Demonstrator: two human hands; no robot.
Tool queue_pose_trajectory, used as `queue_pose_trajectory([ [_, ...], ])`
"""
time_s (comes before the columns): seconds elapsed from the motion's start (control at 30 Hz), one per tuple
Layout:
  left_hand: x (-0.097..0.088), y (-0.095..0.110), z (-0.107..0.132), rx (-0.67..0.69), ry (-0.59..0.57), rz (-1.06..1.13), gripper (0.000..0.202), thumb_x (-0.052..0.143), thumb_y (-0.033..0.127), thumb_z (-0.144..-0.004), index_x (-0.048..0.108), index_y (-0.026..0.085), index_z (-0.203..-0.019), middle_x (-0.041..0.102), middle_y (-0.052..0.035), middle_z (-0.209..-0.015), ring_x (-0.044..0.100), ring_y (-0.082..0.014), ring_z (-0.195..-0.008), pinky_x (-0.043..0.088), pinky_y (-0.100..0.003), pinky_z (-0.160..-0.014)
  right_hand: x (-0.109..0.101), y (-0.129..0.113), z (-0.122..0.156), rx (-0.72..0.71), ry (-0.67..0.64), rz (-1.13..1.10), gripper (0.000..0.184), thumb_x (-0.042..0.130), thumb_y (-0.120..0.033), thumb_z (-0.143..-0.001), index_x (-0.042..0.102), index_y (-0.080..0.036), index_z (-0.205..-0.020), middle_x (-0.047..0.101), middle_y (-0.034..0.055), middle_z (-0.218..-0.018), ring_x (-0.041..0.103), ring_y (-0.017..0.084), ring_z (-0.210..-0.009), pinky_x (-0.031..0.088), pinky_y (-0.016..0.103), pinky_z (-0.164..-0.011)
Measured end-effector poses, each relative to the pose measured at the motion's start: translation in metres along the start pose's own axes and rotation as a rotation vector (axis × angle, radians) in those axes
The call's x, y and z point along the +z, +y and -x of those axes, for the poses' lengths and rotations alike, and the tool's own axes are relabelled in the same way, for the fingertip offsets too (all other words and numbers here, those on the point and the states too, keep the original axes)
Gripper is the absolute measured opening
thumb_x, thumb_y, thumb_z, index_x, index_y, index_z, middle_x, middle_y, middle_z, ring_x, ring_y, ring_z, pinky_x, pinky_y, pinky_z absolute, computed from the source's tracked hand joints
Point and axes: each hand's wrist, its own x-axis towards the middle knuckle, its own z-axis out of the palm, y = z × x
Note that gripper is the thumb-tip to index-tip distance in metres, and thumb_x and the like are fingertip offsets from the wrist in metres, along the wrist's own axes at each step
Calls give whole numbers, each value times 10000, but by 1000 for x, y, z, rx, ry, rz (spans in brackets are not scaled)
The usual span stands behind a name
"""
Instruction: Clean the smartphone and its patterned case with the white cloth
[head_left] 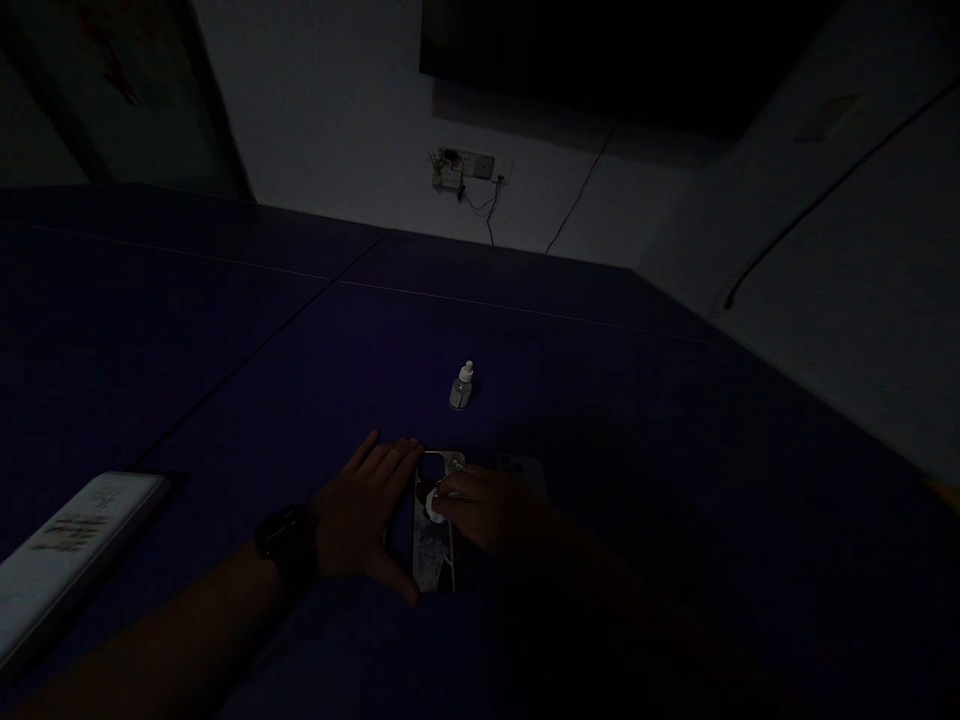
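Observation:
A phone case [433, 560] with a dark picture on it and a camera cut-out at the top lies flat on the dark blue surface. My left hand [364, 510] is spread along the case's left side, fingertips by its top corner and thumb by its bottom corner. Over the case, my right hand [484, 508] is closed on a small white pad [433, 506], which touches the case's upper middle; its exact material is unclear. Partly hidden behind my right hand is a phone [529, 470] with its camera side up. Beyond the case stands a small dropper bottle [461, 387] with a white cap.
At the left lies a long white box [82, 545] with printing on it. The blue surface [300, 390] runs to a pale wall with a socket panel [469, 167], hanging cables and a dark screen [622, 60]. The room is very dim.

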Motion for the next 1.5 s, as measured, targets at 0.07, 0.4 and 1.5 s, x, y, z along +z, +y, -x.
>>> queue_pose_trajectory([
  [0.07,2,0,0,-4,6,-8,1372,520,962,-546,160,132,-1578,411,-253,-1533,409,-436,-1391,100,-619,-1199,-1,2,0,69,9,2,148,586,-125,-960,686,-158,-1063,689,99,-1048,631,204,-963,512,308,-825],
  [0.4,5,-2,1,-9,0,-9,1395,543,955,-527,160,118,-1575,405,-255,-1537,404,-444,-1392,97,-627,-1200,-8,1,3,48,-33,-41,107,574,-109,-939,671,-149,-961,658,88,-950,609,189,-869,495,297,-754],
  [1.5,0,-1,-1,-18,-14,13,1378,528,969,-526,199,123,-1563,400,-259,-1539,415,-443,-1388,107,-642,-1196,0,30,2,280,21,-21,332,518,-18,-911,696,-166,-1150,691,106,-1141,627,200,-969,487,370,-904],
])
